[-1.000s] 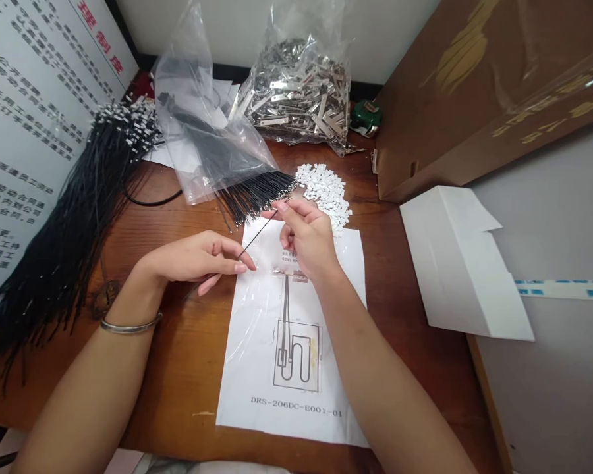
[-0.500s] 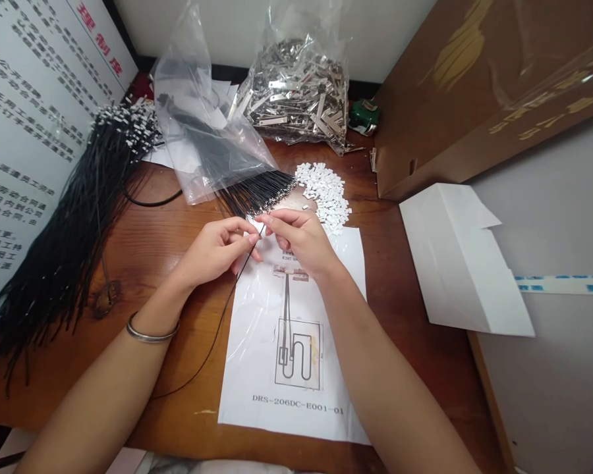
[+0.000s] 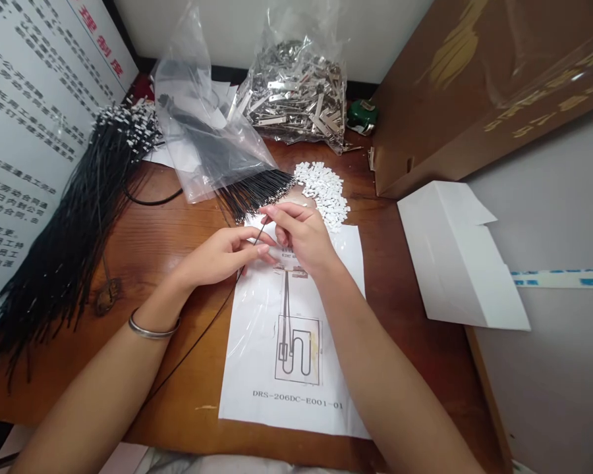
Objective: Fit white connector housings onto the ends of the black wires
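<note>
My left hand [image 3: 222,255] pinches a thin black wire [image 3: 205,332] just below its tip, and the wire trails down and left under my left forearm. My right hand [image 3: 301,237] pinches the wire's upper end at about the same spot, fingers closed; whatever small part it holds there is hidden. Both hands meet over the top edge of a white drawing sheet [image 3: 296,368] in a clear sleeve. A heap of small white connector housings [image 3: 323,191] lies just beyond my right hand. A fan of black wires [image 3: 254,191] ends close to my fingertips.
A large bundle of black wires [image 3: 74,230] lies along the left. At the back stand a clear bag [image 3: 202,131] and a bag of metal clips [image 3: 296,92]. A brown cardboard box [image 3: 464,85] and a folded white paper [image 3: 454,257] are on the right.
My left hand slid up the wire to meet my right hand, then settled slightly lower. The wire swung from pointing up-right to hanging down-left beneath my left arm.
</note>
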Demonstrator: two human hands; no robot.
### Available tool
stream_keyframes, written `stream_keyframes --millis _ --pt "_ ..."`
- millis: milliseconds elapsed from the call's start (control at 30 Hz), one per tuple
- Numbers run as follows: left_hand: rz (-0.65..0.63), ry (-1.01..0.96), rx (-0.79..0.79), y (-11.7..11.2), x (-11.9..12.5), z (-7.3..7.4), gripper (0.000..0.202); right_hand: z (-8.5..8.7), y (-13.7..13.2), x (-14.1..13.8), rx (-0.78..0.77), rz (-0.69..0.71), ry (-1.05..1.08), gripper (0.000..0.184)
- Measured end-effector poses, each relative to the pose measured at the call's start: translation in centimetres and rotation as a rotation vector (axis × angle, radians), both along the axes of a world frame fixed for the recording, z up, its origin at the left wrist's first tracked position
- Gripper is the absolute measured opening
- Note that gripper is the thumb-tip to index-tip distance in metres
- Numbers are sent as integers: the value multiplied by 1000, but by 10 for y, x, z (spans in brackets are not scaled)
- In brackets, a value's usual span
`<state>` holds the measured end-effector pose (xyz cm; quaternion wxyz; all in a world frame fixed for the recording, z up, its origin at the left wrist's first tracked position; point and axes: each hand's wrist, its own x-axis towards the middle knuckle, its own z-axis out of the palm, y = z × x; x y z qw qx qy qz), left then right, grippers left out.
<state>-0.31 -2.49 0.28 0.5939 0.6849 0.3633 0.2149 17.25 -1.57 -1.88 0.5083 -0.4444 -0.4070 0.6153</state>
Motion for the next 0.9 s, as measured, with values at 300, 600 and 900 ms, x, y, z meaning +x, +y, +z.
stream_keyframes --millis 300,600,900 --pt "91 -68 -59 3 -3 -4 52 0 -1 -4 59 68 -25 21" --pt "144 -110 -60 1 -2 -4 48 4 -5 -5 57 75 -49 19" --pt "172 -252 -185 4 10 -7 50 0 -3 -3 106 35 54 17"
